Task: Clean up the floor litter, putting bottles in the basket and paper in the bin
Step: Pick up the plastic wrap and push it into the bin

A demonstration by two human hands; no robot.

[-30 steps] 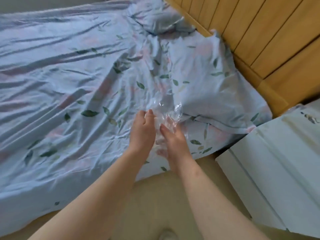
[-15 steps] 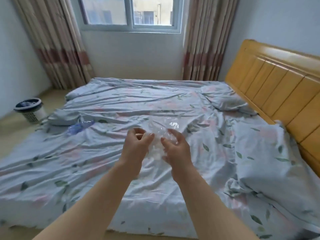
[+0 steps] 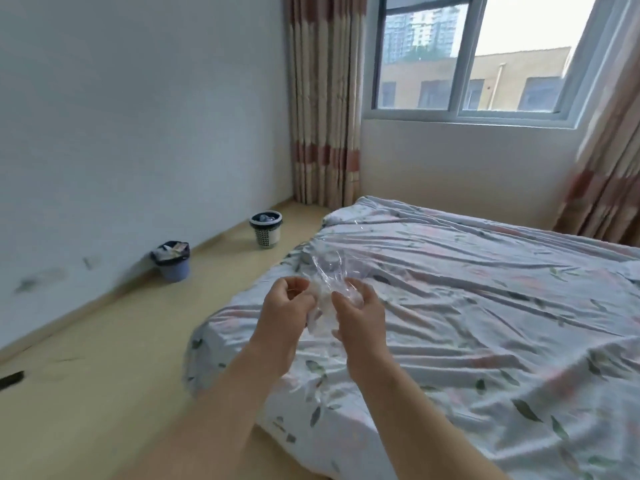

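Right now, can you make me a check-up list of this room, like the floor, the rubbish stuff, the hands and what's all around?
Surface: tan floor between the wall and the bed.
Job's things: clear crumpled plastic, maybe a bottle, held over the bed edge. White lattice basket and blue bin stand apart by the wall, both with stuff inside.
Clutter: small dark thing on the floor at the left edge, too blurred to name.
Hands: left hand and right hand both pinch the plastic.
Cables: nothing seen.
Surroundings: window, striped curtains, rumpled leaf-print sheet on the bed.
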